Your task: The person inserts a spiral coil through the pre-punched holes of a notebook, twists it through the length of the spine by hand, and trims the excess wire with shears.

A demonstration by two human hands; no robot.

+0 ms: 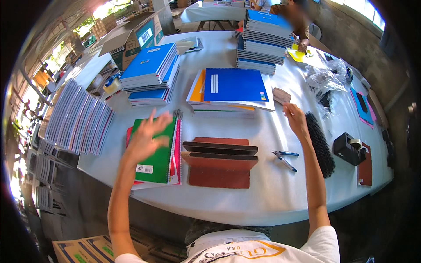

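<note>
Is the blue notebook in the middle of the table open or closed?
Closed. The blue notebook lies flat on a stack with only its blue front cover showing, no inside pages. Neither of the hands touches it.

The open left hand [147, 136] is held above a green notebook [158, 151]; the right hand [294, 119] is raised near black binding combs [319, 142].

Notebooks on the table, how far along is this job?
Done: bound blue notebooks stand in stacks. In hand: nothing; the left hand hovers over the green notebook, the right hand near black binding combs. Left: loose brown covers.
</note>
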